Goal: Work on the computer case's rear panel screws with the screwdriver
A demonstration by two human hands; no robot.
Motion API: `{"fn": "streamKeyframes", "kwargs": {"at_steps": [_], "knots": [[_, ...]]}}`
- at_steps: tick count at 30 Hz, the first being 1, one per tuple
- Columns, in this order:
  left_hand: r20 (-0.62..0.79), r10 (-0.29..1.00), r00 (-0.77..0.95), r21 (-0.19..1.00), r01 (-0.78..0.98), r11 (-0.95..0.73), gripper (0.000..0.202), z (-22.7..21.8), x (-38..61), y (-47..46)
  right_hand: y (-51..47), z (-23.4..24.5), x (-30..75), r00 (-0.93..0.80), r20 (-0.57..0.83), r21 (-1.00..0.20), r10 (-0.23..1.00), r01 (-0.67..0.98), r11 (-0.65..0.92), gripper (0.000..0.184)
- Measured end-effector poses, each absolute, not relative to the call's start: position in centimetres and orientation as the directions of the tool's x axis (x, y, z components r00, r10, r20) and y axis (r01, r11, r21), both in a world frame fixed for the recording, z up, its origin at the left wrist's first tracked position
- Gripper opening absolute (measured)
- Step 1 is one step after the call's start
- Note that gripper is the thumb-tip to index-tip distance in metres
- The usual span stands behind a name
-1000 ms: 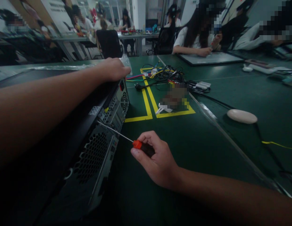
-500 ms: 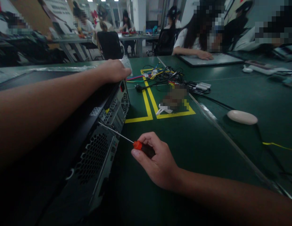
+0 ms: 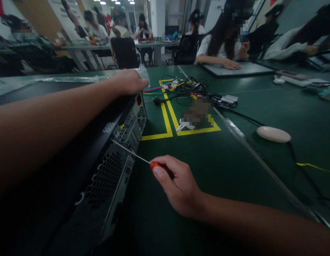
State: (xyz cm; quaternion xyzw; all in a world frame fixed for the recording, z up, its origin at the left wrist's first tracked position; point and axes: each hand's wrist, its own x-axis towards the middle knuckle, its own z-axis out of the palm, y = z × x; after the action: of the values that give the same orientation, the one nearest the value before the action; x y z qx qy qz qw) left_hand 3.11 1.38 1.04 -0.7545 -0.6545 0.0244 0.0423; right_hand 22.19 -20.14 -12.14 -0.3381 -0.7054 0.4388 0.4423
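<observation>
A black desktop computer case (image 3: 111,177) lies on its side on the green table, its rear panel with vents and a fan facing right. My right hand (image 3: 178,186) is closed on a screwdriver (image 3: 138,157) with an orange and black handle. The thin shaft reaches left and its tip touches the upper edge of the rear panel. My left hand (image 3: 129,82) rests palm down on the far top corner of the case, fingers curled over the edge, with my forearm lying along the case.
A tangle of coloured cables (image 3: 186,85) and yellow tape lines (image 3: 167,122) lie beyond the case. A white mouse (image 3: 273,134) sits to the right, with a yellow wire (image 3: 311,165) near it. Other people sit at the far side and at tables behind.
My right hand has rolled over the screwdriver handle, so the fingers cover more of it. The left hand and the case have stayed in place.
</observation>
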Motion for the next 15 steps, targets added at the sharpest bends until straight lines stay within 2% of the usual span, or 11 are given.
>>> {"fn": "streamKeyframes", "kwargs": {"at_steps": [1, 5, 15], "knots": [[0.016, 0.99, 0.139, -0.09, 0.987, -0.137, 0.066, 1.02, 3.08, 1.43, -20.18, -12.25, 22.16, -0.374, 0.318, -0.926, 0.871, 0.074, 0.37, 0.009], [0.023, 0.99, 0.143, -0.08, 0.987, -0.14, 0.067, 0.93, 2.9, 1.62, -20.36, -12.73, 22.07, -0.36, 0.301, -0.94, 0.883, 0.046, 0.339, 0.026], [0.005, 0.976, 0.218, -0.075, 0.973, -0.217, 0.07, 0.83, 2.53, 1.72, -20.17, -12.72, 21.87, -0.315, 0.298, -0.931, 0.901, 0.113, 0.347, 0.012]]}}
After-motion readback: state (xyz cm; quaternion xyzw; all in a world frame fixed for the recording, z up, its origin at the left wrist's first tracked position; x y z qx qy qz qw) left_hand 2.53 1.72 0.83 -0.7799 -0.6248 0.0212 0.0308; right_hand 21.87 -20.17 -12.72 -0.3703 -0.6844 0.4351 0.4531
